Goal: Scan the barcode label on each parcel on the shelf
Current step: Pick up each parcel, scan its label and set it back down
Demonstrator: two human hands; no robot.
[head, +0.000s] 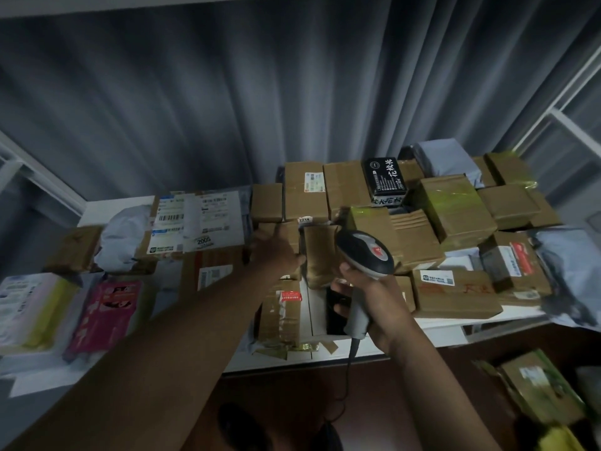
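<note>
Grey curtains hung behind the white shelf of parcels, where the right hand clenched a grey corded barcode scanner just right of the brown cardboard parcel the left hand gripped, apparently turning its label for scanning next.

A white shelf carries a crowd of parcels packed close together. Brown cardboard boxes fill most of it, some stacked on others. A flat box covered in white labels lies toward the left, beside a grey plastic mailing bag. A pink packet and a yellow-edged packet lie at the left front. Another grey bag hangs over the right edge.
</note>
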